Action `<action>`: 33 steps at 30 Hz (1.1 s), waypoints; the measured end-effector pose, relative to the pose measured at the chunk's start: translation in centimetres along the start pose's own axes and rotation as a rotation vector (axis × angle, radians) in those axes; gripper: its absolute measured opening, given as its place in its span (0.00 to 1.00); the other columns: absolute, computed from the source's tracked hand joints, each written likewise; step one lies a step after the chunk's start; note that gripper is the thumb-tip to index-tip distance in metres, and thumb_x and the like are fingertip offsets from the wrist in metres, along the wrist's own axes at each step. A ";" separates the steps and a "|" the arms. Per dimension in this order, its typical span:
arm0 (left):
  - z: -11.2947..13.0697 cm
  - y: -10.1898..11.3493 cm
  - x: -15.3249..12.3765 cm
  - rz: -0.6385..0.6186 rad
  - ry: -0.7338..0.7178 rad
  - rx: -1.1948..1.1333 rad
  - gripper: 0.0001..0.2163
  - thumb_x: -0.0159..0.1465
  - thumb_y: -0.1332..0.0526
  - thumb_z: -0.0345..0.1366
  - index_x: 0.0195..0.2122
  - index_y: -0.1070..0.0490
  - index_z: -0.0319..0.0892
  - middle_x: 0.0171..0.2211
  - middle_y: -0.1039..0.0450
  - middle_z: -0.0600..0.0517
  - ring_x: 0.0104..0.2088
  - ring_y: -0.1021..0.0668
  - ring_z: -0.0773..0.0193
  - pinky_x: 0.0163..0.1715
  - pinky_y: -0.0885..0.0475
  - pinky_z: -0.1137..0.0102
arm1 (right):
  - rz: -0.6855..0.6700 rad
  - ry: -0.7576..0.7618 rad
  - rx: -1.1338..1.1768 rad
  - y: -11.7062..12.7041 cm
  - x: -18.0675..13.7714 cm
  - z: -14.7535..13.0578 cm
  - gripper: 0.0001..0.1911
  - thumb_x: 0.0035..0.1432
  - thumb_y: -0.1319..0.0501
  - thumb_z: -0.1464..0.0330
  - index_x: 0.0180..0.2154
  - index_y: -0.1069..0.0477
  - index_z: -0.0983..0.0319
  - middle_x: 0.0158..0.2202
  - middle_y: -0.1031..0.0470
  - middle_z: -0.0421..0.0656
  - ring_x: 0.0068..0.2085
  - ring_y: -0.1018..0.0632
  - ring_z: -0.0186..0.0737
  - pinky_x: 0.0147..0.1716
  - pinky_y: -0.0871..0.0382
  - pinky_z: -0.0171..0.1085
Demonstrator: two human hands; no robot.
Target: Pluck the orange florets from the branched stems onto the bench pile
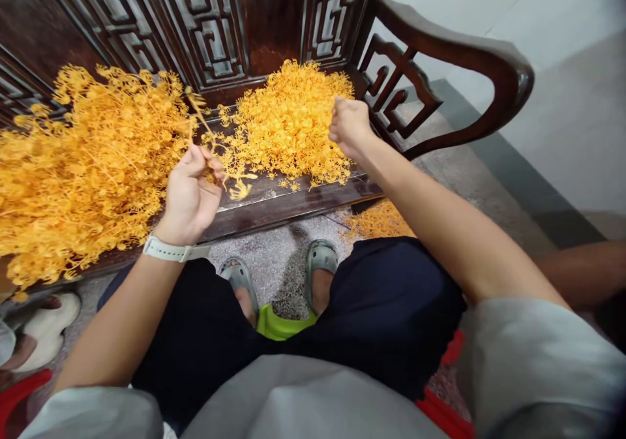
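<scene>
My left hand [193,191] is closed around a thin orange-yellow artificial flower sprig [208,132], whose stems stick up and out past the fingers. It is just right of a big heap of branched orange-yellow flower sprigs [98,165] on the wooden bench seat. My right hand [351,126] is curled shut at the right edge of a second pile, made of small loose yellow flower heads [293,126]. Whatever its fingers may hold is hidden from view. A few pieces [240,190] lie scattered on the seat between the hands.
The dark wooden bench [274,207] has a carved lattice back [215,28] and a curved armrest [454,44] at right. More yellow stems [381,220] lie on the floor below the seat. Another person's shoe [49,331] is at lower left, and another person's arm [581,272] at right.
</scene>
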State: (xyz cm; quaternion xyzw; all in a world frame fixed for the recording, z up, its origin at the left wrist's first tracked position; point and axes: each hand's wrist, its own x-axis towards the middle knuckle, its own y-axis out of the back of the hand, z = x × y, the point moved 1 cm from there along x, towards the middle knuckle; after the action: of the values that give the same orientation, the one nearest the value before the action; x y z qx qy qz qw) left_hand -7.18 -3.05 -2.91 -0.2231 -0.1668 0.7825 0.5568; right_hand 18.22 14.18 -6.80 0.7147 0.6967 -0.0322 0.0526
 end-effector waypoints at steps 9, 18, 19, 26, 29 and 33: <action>-1.0 0.9 1.8 0.011 -0.022 0.012 0.13 0.79 0.36 0.41 0.35 0.25 0.45 0.38 0.15 0.49 0.37 0.14 0.65 0.42 0.16 0.75 | -0.084 0.199 -0.155 -0.1 0.6 2.1 0.10 0.74 0.37 0.59 0.43 0.32 0.57 0.39 0.28 0.42 0.36 0.26 0.34 0.33 0.30 0.32; -2.8 -0.4 1.0 -0.099 -0.051 0.035 0.09 0.77 0.33 0.39 0.38 0.22 0.44 0.46 0.15 0.44 0.47 0.12 0.58 0.53 0.15 0.66 | -0.092 0.160 -0.121 -1.3 0.1 2.3 0.08 0.70 0.39 0.69 0.49 0.26 0.59 0.54 0.27 0.49 0.38 0.23 0.34 0.39 0.20 0.38; -2.9 -0.4 1.1 -0.100 -0.054 0.036 0.09 0.76 0.33 0.40 0.38 0.22 0.44 0.46 0.15 0.44 0.48 0.12 0.57 0.53 0.15 0.65 | -0.114 0.146 -0.116 -1.7 -0.3 2.0 0.10 0.68 0.38 0.71 0.50 0.25 0.60 0.58 0.28 0.50 0.38 0.23 0.33 0.39 0.20 0.38; -2.9 -0.3 1.4 -0.082 -0.075 0.003 0.08 0.77 0.34 0.37 0.39 0.21 0.44 0.50 0.14 0.46 0.50 0.12 0.59 0.54 0.16 0.68 | -0.330 0.093 -0.049 -3.8 -3.6 -0.4 0.18 0.71 0.32 0.51 0.44 0.25 0.60 0.45 0.21 0.46 0.33 0.25 0.33 0.27 0.32 0.32; -2.9 -0.4 1.4 -0.074 -0.081 -0.006 0.08 0.77 0.35 0.36 0.39 0.22 0.44 0.49 0.14 0.47 0.52 0.13 0.59 0.56 0.17 0.69 | -0.529 0.053 -0.010 -4.8 -5.7 -1.5 0.23 0.66 0.28 0.48 0.36 0.25 0.61 0.34 0.23 0.43 0.31 0.27 0.32 0.26 0.34 0.31; -2.7 -0.1 2.0 -0.022 -0.117 -0.018 0.08 0.77 0.35 0.35 0.38 0.23 0.45 0.49 0.14 0.47 0.56 0.14 0.59 0.56 0.17 0.71 | -0.641 0.012 0.021 -5.3 -7.7 -2.4 0.22 0.65 0.26 0.50 0.34 0.26 0.61 0.32 0.24 0.41 0.30 0.27 0.31 0.27 0.33 0.32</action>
State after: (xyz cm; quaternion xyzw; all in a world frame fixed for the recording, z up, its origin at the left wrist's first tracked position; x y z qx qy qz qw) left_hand -6.25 -1.12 -5.49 -0.1800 -0.2087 0.7866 0.5525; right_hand 12.64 6.97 -3.62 0.4595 0.8863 -0.0498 0.0284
